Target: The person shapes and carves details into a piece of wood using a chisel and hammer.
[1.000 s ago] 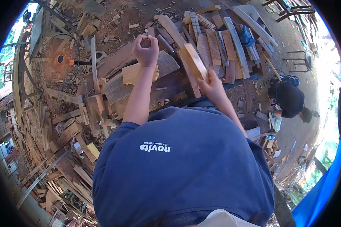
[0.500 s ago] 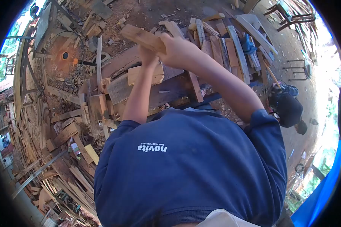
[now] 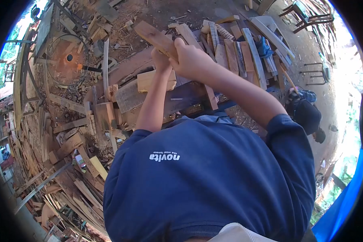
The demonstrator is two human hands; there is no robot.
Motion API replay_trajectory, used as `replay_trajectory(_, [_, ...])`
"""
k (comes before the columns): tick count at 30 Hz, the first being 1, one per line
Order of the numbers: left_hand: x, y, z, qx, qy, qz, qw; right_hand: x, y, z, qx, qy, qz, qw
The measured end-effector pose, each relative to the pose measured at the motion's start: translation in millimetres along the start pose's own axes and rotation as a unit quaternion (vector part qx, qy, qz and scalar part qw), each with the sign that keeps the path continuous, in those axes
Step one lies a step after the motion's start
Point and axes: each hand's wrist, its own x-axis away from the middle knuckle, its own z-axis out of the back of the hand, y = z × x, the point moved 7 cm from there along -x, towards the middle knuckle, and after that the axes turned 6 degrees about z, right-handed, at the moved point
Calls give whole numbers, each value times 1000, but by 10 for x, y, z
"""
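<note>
A short, thick wooden block is held up in front of me, its far end pointing to the upper left. My right hand is closed round its near end, the thumb lying along the top. From below and to the left, my left hand also grips the block; its fingers are partly hidden by the wood. Under my left forearm a pale wooden block lies on a wide grey plank. Both hands are above these boards, apart from them.
Several cut boards lie side by side to the right, with a blue cloth on them. A round wire guard is at the left. Scrap wood is heaped lower left. A dark rounded thing is at the right.
The held block has shifted slightly to the right and tilted more steeply, with both hands moving along on it. The boards around have stayed put.
</note>
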Motion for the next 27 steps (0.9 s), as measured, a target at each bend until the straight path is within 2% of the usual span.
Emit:
replay_trajectory(1, [-14,7,-19,70,32,7,997,8,24,-51,58,-68,-34,995])
replay_trajectory(2, [-6,10,-20,72,34,10,997,-21,21,-7,60,-72,-35,995])
replay_trajectory(4, [-20,247,-5,-101,46,-21,994,-184,-290,418,13,-24,1,1000])
replay_trajectory(5, [-37,122,5,-99,48,-21,994,-214,-435,620,15,-24,2,1000])
replay_trajectory(7, [-51,-125,5,-27,26,-24,999,-178,-719,1008,-125,51,49,990])
replay_trajectory(8, [-39,-142,11,-27,26,-23,999,-165,-672,895,-125,51,48,990])
replay_trajectory(10, [-14,133,10,-156,49,-14,986,-55,-387,550,-117,171,77,975])
replay_trajectory(11, [-24,2,17,-155,49,-12,987,-66,-91,98,-42,66,50,996])
replay_trajectory(12, [-73,-300,12,17,17,37,999,-19,209,-316,29,-9,33,999])
replay_trajectory(13, [-81,-390,-19,186,-21,86,979,-15,142,-289,23,-41,-5,999])
replay_trajectory(14, [-84,-412,-64,187,-22,85,979,-54,89,-223,20,-75,-38,996])
replay_trajectory(15, [-70,-271,-84,247,-1,98,964,-108,-10,-127,18,-76,-37,996])
replay_trajectory(16, [-51,-234,-78,305,16,110,946,-164,-138,30,46,-35,-13,998])
replay_trajectory(17, [-46,-216,-55,303,15,111,946,-214,-257,178,74,7,12,997])
replay_trajectory(18, [-53,-131,0,137,22,42,989,-296,-405,363,8,91,94,991])
replay_trajectory(19, [-44,-77,24,-35,30,-27,999,-336,-537,555,-57,173,176,967])
replay_trajectory(21, [-72,-409,56,-37,20,-15,999,-351,-611,748,-42,173,206,962])
replay_trajectory(22, [-101,-391,47,-37,7,-3,999,-340,-710,884,-25,174,235,956])
replay_trajectory(23, [-87,-359,41,-38,7,-4,999,-262,-731,922,-69,132,200,968])
replay_trajectory(25, [0,171,37,-51,33,-12,998,-60,-274,331,46,76,78,993])
replay_trajectory(27, [48,-23,64,-6,20,-34,999,80,172,-197,94,-102,-35,990])
